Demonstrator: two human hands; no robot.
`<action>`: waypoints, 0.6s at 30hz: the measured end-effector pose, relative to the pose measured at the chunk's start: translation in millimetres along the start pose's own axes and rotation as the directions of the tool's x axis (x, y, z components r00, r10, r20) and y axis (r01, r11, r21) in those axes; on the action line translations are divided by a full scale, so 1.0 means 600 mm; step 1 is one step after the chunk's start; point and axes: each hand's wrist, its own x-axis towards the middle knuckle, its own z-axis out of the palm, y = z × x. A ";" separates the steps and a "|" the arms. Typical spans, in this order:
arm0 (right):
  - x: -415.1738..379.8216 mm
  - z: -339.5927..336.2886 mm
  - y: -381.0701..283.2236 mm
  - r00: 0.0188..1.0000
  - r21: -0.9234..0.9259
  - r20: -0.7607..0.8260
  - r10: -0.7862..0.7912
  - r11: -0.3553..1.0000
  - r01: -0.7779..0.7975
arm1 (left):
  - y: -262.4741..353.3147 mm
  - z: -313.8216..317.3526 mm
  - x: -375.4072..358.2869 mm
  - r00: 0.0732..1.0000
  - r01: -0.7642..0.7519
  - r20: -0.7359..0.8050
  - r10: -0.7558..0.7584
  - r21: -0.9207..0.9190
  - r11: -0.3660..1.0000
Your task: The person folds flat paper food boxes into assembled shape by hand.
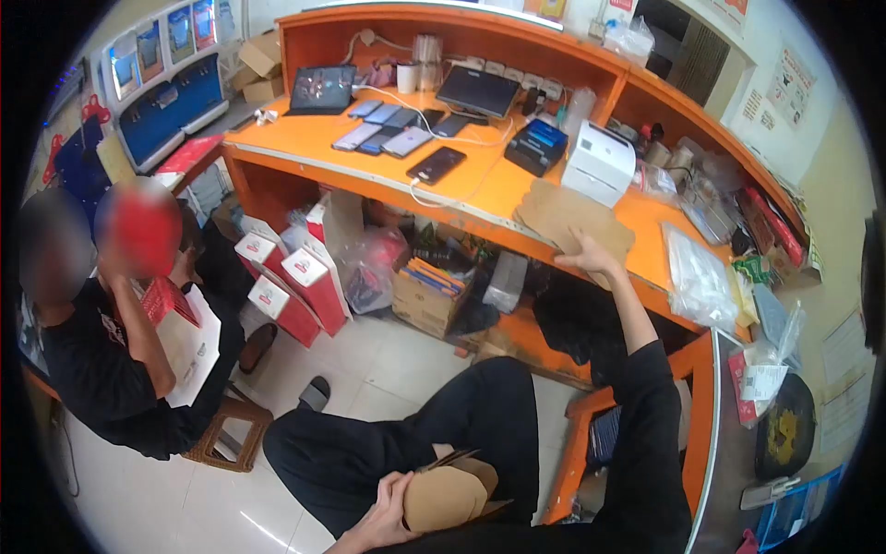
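Low over my lap, my left hand (386,515) is closed on a brown cardboard piece (446,499) with rounded flaps, which looks partly folded. My right arm stretches forward to the orange counter. There my right hand (591,258), fingers spread, lies at the near edge of a stack of flat brown cardboard pieces (577,214) with wavy edges. Whether its fingers grip a sheet cannot be made out.
Behind the stack stands a white label printer (600,164), beside a dark blue device (536,148). Several phones (406,141) lie further left. Clear plastic bags (699,277) are at right. A seated person (120,342) holds a red-and-white box (189,346); red boxes (309,277) stand on the floor.
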 end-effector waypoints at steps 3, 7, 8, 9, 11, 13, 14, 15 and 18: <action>0.010 -0.007 0.003 0.973 0.052 0.230 0.032 0.998 -0.045 | 0.018 -0.017 -0.013 0.992 0.108 0.071 -0.104 -0.049 0.993; 0.009 -0.021 0.015 0.960 0.036 0.278 0.041 0.998 -0.054 | 0.017 -0.033 -0.011 0.985 0.130 0.116 -0.125 -0.039 0.991; 0.010 -0.019 0.025 0.966 0.036 0.258 0.031 0.998 -0.042 | 0.015 -0.040 -0.008 0.986 0.112 0.126 -0.108 -0.031 0.993; 0.011 -0.020 0.032 0.971 0.033 0.238 0.021 0.999 -0.030 | 0.019 -0.053 -0.002 0.991 0.080 0.109 -0.082 0.024 0.996; 0.013 -0.030 0.030 0.964 0.001 0.266 0.026 1.000 -0.027 | 0.031 -0.087 0.016 0.997 0.019 0.072 -0.028 0.134 0.991; 0.018 -0.028 0.038 0.970 -0.001 0.244 -0.008 1.000 0.009 | 0.015 -0.104 0.026 0.997 0.023 0.074 -0.028 0.075 0.997; 0.019 -0.021 0.049 0.977 0.012 0.210 -0.044 0.999 0.043 | 0.011 -0.112 0.030 0.997 0.026 0.076 -0.029 0.047 0.999; 0.022 -0.018 0.063 0.981 0.027 0.175 -0.080 0.997 0.077 | 0.020 -0.121 0.035 0.999 0.022 0.050 -0.020 -0.041 0.999; 0.030 -0.036 0.075 0.972 0.046 0.224 0.066 0.996 -0.078 | 0.024 -0.134 0.050 0.999 -0.033 0.021 0.031 0.135 0.990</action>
